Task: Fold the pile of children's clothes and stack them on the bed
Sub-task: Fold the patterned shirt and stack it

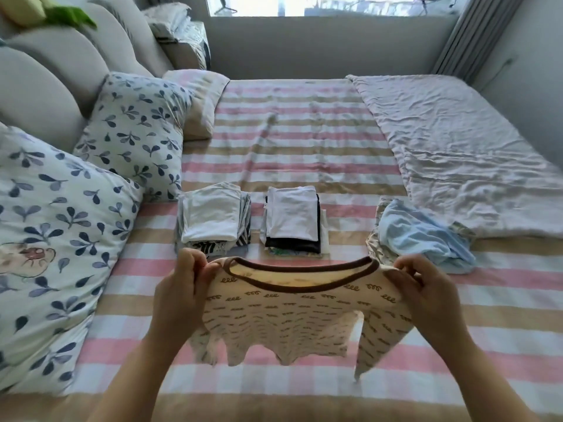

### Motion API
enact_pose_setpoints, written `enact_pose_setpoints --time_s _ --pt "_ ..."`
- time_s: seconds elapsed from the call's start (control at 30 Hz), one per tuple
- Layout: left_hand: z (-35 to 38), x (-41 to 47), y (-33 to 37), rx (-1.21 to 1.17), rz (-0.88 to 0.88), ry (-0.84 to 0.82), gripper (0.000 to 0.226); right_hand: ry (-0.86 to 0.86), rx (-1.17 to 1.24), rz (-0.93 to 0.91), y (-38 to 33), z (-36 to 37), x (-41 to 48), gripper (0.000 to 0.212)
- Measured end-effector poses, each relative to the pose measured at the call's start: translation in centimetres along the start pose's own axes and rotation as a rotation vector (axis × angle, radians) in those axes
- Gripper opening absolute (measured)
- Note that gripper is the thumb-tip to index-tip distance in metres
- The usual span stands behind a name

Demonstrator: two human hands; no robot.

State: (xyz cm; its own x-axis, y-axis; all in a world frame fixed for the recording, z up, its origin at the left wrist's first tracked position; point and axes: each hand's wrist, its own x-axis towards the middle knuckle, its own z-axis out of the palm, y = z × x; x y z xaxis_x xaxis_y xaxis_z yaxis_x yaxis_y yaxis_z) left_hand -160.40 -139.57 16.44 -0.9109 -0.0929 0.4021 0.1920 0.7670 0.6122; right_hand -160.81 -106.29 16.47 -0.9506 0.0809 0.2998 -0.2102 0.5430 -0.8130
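Two hands, one patterned top (292,312) held up by its shoulders.
Left hand (179,295) and right hand (426,296) each pinch a shoulder at 6 o'clock over the bed (304,141); next we'd lay it flat, fold sleeves in, then top the folded stacks (292,214) at 12. Blue garment (423,236) lies at 2.

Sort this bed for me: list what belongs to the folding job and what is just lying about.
Job: cream squiggle-print top with brown neckline, gripped by left hand and right hand; white-topped folded stack; white-on-black folded stack; crumpled pale blue garment; pink-and-beige striped bed.
Lying about: near leaf-print pillow; far leaf-print pillow; striped pillow; rumpled pale quilt.
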Motion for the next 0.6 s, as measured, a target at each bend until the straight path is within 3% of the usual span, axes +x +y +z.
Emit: enact_pose_setpoints --time_s 0.2,0.37,0.43,0.6 --pt "-6.3 -1.7 4.7 0.004 0.071 0.066 0.019 -0.071 0.109 -0.021 -6.3 -4.4 -1.1 0.035" --pt "-8.2 -3.9 6.4 0.030 0.104 0.093 0.018 -0.027 0.054 -0.055 -8.7 -6.2 -3.4 0.017" --pt "-8.2 -4.1 6.5 0.047 0.101 0.093 0.018 -0.020 0.042 -0.045 -8.6 -6.4 -3.7 0.004" --pt "-5.1 -3.6 4.2 0.054 0.045 0.032 0.026 -0.036 -0.017 -0.047 -5.5 -4.3 -3.4 0.015"
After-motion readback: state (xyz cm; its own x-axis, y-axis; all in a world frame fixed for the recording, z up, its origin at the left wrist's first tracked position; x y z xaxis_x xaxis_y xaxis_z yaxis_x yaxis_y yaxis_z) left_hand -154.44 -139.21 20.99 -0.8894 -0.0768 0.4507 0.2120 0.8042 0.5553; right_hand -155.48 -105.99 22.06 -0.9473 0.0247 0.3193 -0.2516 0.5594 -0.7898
